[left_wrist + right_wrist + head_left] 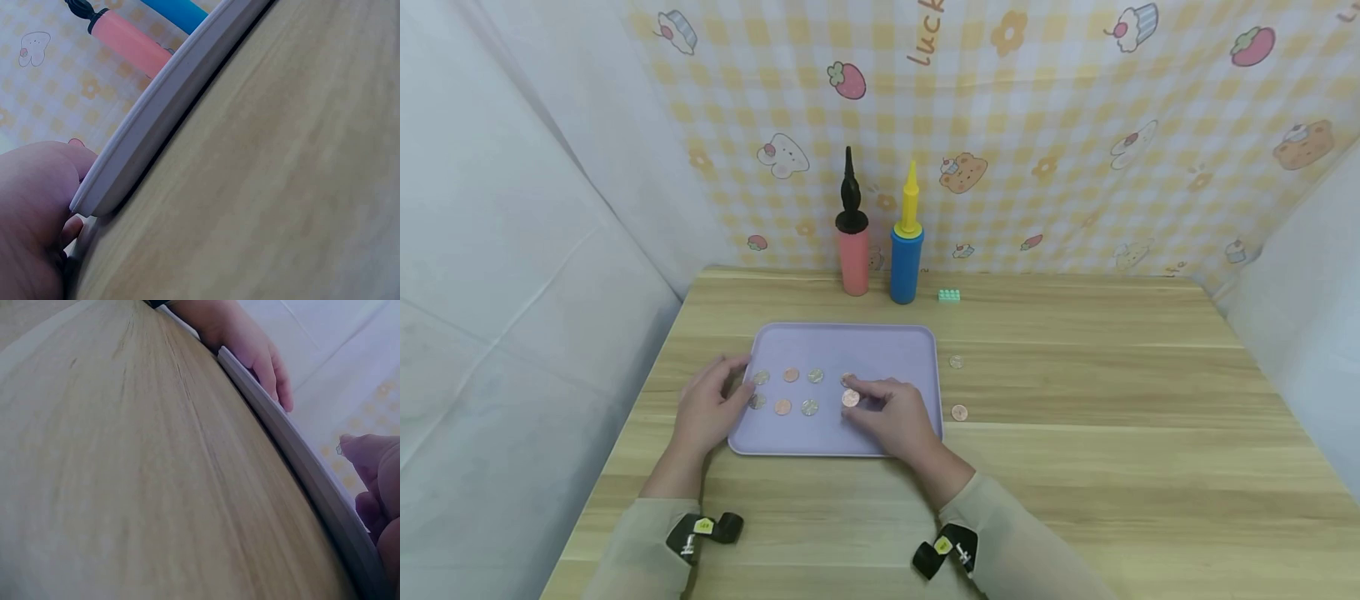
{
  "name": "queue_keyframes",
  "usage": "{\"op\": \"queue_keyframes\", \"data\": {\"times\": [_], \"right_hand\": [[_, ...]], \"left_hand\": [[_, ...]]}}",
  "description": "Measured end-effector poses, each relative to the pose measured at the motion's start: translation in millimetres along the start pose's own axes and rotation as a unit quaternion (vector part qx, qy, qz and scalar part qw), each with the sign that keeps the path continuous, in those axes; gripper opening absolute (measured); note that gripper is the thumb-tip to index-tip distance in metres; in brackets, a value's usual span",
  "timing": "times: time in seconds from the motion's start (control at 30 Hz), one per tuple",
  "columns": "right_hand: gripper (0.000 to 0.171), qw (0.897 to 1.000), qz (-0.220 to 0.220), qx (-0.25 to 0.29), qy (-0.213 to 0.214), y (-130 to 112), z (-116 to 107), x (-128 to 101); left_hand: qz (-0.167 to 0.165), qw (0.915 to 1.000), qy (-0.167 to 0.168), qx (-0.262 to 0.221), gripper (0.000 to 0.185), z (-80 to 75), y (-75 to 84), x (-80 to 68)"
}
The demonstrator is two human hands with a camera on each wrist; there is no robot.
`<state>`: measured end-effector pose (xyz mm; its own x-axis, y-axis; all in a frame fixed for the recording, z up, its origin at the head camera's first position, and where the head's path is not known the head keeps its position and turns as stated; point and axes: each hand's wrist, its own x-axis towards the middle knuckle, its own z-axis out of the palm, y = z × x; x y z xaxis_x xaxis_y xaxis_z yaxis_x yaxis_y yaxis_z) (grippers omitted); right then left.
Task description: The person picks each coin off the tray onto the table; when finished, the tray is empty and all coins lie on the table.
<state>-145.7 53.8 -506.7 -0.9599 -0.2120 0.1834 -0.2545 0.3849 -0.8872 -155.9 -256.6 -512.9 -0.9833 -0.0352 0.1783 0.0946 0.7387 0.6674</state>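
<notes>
Nearest, two beige sleeves with black wrist straps reach over the pale wooden desk (1075,467). The left hand (707,412) rests at the left edge of the tray (850,342), its fingers loosely curved against the rim. The right hand (895,412) lies over the tray's right half, and its fingers (868,389) pinch a coin (850,398), a small round copper-coloured disc held just above or on the tray floor; which of the two cannot be told.

The tray is a flat lilac rectangle with rounded corners and a low raised rim. On it the other coins (790,390) lie in two short rows, some copper, some silvery.

Right of the tray, two loose coins (958,412) sit on the desk, well apart from each other.

Farther back stand a pink pump (853,250) and a blue pump (906,254) side by side, with a green brick (949,294) just beside them.
</notes>
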Motion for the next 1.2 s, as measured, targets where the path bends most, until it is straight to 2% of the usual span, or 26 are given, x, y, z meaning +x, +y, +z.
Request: {"op": "queue_keyframes", "data": {"times": [0.2, 0.43, 0.57, 0.67, 0.8, 0.9, 1.0, 1.07, 1.2], "right_hand": [[0.043, 1.000, 0.013, 0.014, -0.001, -0.3, -0.7, 0.7], [0.036, 1.000, 0.005, 0.024, -0.004, -0.4, -0.8, 0.3], [0.033, 1.000, -0.017, 0.020, -0.009, 0.6, -0.7, -0.9], [0.032, 0.999, -0.053, 0.010, -0.001, 2.1, -2.9, -0.7], [0.032, 0.992, -0.117, -0.011, 0.046, 8.8, -9.6, 0.9], [0.029, 0.979, -0.175, -0.038, 0.098, 16.3, -16.8, 2.1], [0.028, 0.965, -0.213, -0.061, 0.137, 23.8, -25.8, 2.4], [0.029, 0.961, -0.219, -0.073, 0.151, 29.8, -32.5, 2.2], [0.030, 0.961, -0.195, -0.091, 0.171, 39.7, -48.7, 1.8]], "left_hand": [[0.003, 1.0000, 0.003, -0.002, 0.042, -1.1, 2.1, -0.5], [0.007, 0.9999, 0.008, -0.003, 0.041, -0.9, 1.9, 0.1], [0.008, 0.9999, 0.008, -0.001, 0.041, -0.8, 1.5, 0.1], [0.009, 0.9999, 0.008, -0.001, 0.041, -0.4, 1.1, 0.0], [0.007, 1.0000, 0.006, -0.001, 0.042, 0.5, 0.0, 0.0], [0.001, 1.0000, 0.002, -0.002, 0.042, 1.0, -1.1, 0.2], [-0.004, 1.0000, -0.003, 0.000, 0.043, 1.2, -1.3, 0.5], [-0.006, 1.0000, -0.003, 0.000, 0.044, 1.4, -1.5, 0.8], [-0.004, 1.0000, -0.001, 0.000, 0.043, 1.5, -1.5, 1.7]]}}
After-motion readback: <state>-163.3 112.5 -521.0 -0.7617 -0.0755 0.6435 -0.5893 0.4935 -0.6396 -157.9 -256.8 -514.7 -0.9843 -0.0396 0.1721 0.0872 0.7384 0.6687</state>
